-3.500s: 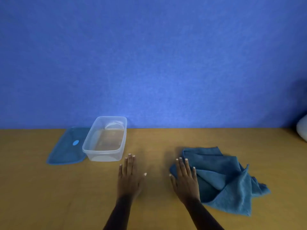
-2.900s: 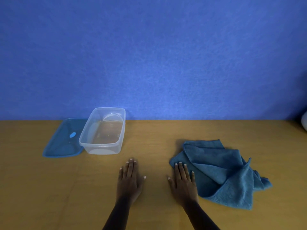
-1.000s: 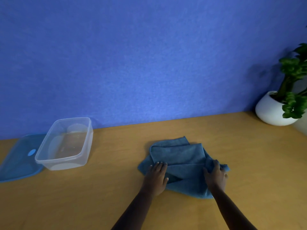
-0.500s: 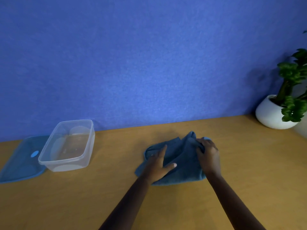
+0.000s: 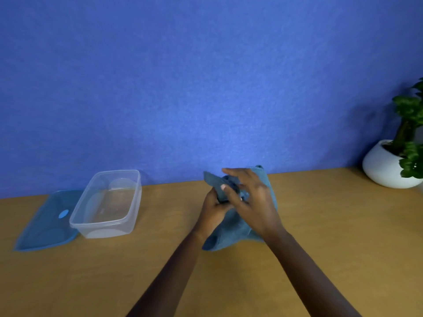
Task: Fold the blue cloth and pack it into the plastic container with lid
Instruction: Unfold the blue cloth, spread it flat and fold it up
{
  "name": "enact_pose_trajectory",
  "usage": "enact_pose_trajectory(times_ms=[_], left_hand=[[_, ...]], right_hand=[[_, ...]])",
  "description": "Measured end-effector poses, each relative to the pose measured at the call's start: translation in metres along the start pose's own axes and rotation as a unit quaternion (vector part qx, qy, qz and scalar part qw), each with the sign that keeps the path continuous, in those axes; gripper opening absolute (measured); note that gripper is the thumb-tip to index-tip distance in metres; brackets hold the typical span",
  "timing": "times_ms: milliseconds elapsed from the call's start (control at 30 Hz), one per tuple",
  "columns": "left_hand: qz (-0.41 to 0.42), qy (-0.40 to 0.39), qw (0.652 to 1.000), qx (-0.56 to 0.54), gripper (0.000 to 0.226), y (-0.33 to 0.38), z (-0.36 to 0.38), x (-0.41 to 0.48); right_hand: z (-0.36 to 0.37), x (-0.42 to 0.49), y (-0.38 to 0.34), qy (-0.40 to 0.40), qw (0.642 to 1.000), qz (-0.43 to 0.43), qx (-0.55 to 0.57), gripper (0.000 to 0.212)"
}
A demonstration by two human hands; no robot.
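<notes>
Left hand grips the bunched cloth from below; right hand pinches its top between thumb and fingers. The cloth hangs just above the table, mid-frame. Well to the left stands the open container, its lid flat beside it.

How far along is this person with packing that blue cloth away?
Nothing looks finished, but the setup is ready: the plastic container stands open and empty, with its blue lid lying beside it. In hand: the left hand and right hand hold the blue cloth bunched up over the table, with no neat fold visible. Left to do: finish folding, put it in the container, close the lid.
</notes>
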State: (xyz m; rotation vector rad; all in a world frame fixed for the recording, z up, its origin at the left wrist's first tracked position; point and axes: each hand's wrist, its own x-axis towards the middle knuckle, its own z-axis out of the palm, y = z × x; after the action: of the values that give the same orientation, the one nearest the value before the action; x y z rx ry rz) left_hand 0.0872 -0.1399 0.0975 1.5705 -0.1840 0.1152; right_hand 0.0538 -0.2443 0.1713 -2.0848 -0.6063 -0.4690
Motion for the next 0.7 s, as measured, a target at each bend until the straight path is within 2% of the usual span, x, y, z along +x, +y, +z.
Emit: enact_pose_trajectory(times_ms=[67,133,200,267,333,400,467,533,600,700], left_hand=[[-0.024,-0.038,0.998,-0.054,0.018,0.002,-0.012,-0.002],[-0.039,-0.042,0.99,-0.127,0.02,0.006,-0.022,-0.003],[-0.054,-0.056,0.976,-0.201,0.019,0.011,-0.03,-0.003],[-0.074,-0.06,0.963,-0.252,0.018,0.02,-0.036,-0.004],[-0.087,-0.077,0.944,-0.309,0.02,0.023,-0.04,-0.005],[-0.096,-0.104,0.923,-0.357,0.026,0.028,-0.042,-0.006],[-0.109,-0.1,0.923,-0.356,0.031,0.03,-0.048,-0.005],[-0.116,-0.074,0.929,-0.343,0.042,0.036,-0.053,-0.003],[-0.107,-0.034,0.937,-0.33,0.053,0.044,-0.056,0.0],[-0.046,0.022,0.934,-0.354,0.058,0.061,-0.066,0.004]], right_hand=[[-0.009,0.003,0.004,0.043,0.999,0.01,-0.006,0.029],[-0.017,0.006,0.012,0.092,0.995,0.028,-0.038,0.029],[-0.023,0.01,0.021,0.104,0.99,0.078,-0.057,0.036],[-0.026,0.012,0.029,0.064,0.984,0.157,-0.051,0.051],[-0.029,0.013,0.032,0.012,0.971,0.238,0.005,0.06],[-0.03,0.015,0.034,-0.017,0.951,0.286,0.113,0.05],[-0.029,0.015,0.032,-0.018,0.939,0.287,0.189,0.028],[-0.03,0.017,0.029,0.002,0.945,0.255,0.205,0.012],[-0.032,0.021,0.027,0.025,0.961,0.207,0.181,0.009],[-0.037,0.029,0.021,0.042,0.984,0.141,0.104,0.013]])
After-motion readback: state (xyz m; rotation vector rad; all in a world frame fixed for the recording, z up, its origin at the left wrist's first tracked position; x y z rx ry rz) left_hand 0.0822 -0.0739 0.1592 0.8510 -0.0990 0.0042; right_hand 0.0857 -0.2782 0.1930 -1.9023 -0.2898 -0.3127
